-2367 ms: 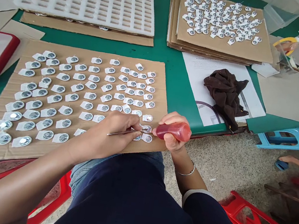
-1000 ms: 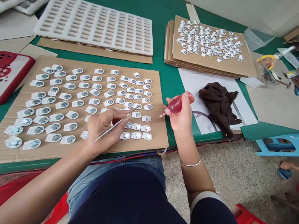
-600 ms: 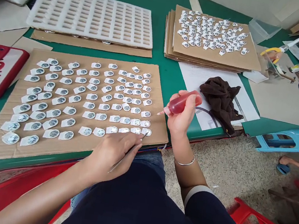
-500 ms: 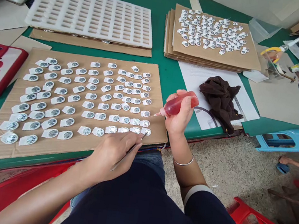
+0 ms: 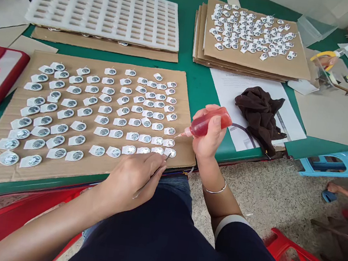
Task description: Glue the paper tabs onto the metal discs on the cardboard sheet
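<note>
My left hand (image 5: 134, 177) is closed around thin metal tweezers (image 5: 147, 182), whose tip touches the round metal piece with a white tab (image 5: 170, 152) at the near right corner of a cardboard sheet (image 5: 87, 162). My right hand (image 5: 208, 138) grips a soft bottle of red liquid (image 5: 209, 122), tilted with its thin nozzle pointing left, close to the piece in the row behind (image 5: 168, 143). Several rows of similar tabbed metal pieces (image 5: 102, 131) lie across the sheet. My left fingers partly cover the nearest row.
A white grid tray (image 5: 107, 7) lies behind the sheet. Stacked cardboard (image 5: 252, 61) bears more pieces. At the right are a dark cloth (image 5: 260, 113), paper (image 5: 222, 83) and yellow-handled scissors (image 5: 325, 55). A red phone case (image 5: 14, 80) is at left. Another person's hand (image 5: 333, 187) shows far right.
The view has shifted slightly, so the table's contents sit a little differently in the picture. Both hands keep nearly the same position and their holds on the tweezers and bottle.
</note>
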`<state>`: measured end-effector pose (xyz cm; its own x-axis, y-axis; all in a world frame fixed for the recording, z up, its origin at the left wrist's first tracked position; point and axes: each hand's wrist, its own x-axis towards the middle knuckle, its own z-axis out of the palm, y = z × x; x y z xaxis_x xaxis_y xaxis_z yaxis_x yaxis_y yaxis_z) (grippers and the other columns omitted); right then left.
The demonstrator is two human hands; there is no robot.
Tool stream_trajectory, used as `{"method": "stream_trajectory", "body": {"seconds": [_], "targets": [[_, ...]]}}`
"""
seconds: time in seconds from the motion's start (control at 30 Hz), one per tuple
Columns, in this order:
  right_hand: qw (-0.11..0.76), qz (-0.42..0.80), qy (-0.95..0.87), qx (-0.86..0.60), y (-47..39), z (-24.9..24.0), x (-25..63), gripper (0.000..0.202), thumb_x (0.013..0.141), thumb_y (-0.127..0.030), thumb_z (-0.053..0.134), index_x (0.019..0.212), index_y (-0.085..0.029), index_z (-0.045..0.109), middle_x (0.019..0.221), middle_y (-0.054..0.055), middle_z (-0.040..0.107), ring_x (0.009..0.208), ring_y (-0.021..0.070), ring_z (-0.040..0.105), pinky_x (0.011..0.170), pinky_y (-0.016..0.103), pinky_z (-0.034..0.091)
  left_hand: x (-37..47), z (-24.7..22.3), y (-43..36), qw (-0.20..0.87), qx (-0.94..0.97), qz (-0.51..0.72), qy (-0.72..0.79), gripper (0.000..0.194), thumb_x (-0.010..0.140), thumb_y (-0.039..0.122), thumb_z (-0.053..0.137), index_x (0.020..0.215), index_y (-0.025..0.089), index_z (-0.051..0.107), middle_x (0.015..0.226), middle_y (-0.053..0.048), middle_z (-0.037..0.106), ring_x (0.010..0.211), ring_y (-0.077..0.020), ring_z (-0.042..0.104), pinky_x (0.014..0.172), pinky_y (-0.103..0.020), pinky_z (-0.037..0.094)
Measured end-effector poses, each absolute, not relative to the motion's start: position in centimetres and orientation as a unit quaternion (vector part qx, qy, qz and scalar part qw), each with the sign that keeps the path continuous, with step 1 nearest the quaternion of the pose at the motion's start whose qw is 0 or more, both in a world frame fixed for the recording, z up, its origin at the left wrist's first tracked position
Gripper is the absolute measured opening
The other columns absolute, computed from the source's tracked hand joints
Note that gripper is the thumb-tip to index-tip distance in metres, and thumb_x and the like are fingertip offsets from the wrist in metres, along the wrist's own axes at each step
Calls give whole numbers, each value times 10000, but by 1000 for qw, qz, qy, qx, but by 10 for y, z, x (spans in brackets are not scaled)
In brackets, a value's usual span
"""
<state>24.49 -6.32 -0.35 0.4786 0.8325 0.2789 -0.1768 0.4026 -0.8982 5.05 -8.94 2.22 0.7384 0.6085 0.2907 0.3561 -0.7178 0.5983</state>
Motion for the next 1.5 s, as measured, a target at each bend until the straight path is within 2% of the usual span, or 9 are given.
{"method": "stream_trajectory", "body": {"seconds": [0.33, 0.53, 0.73, 0.87, 1.07, 1.5], "targets": [[734, 342, -390, -438, -65, -1, 244, 356, 825, -586, 503, 988, -275, 444, 761, -19, 480, 422, 81, 476, 360, 227, 423, 52, 22, -91, 234, 912, 227, 248, 84, 864, 137, 432, 858, 172, 508, 744, -35, 588, 662, -156, 592, 610, -273, 476], [722, 371, -397, -429, -67, 3, 242, 383, 806, -594, 538, 986, -271, 437, 728, -22, 479, 390, 83, 459, 330, 230, 403, 57, 34, -92, 225, 940, 156, 202, 142, 812, 62, 418, 724, 164, 461, 663, -28, 489, 584, -154, 489, 552, -285, 451], [675, 407, -465, -402, -69, 2, 239, 261, 846, -472, 561, 893, -222, 504, 727, -16, 513, 425, 78, 521, 341, 196, 378, 70, 43, -104, 18, 982, 120, 148, 213, 734, -47, 386, 693, 134, 489, 626, -57, 507, 538, -184, 505, 489, -308, 458], [617, 423, -511, -423, -73, 1, 240, 262, 826, -447, 592, 832, -196, 517, 728, -8, 525, 465, 85, 540, 360, 196, 375, 75, 42, -112, -45, 982, 94, 155, 187, 765, -26, 406, 717, 136, 486, 623, -68, 540, 549, -205, 543, 470, -311, 458], [555, 392, -556, -478, -73, 1, 245, 313, 763, -483, 660, 831, -198, 551, 828, 44, 562, 709, 156, 586, 527, 251, 495, 75, 40, -115, -55, 979, 100, 168, 183, 789, -12, 398, 727, 144, 468, 646, -75, 563, 544, -196, 549, 479, -307, 456], [519, 404, -604, -450, -73, 2, 244, 249, 785, -407, 668, 864, -197, 561, 840, 38, 581, 719, 150, 580, 603, 263, 505, 72, 36, -115, -49, 980, 100, 163, 194, 770, -37, 403, 738, 141, 472, 652, -62, 549, 601, -208, 571, 495, -314, 458]]}}
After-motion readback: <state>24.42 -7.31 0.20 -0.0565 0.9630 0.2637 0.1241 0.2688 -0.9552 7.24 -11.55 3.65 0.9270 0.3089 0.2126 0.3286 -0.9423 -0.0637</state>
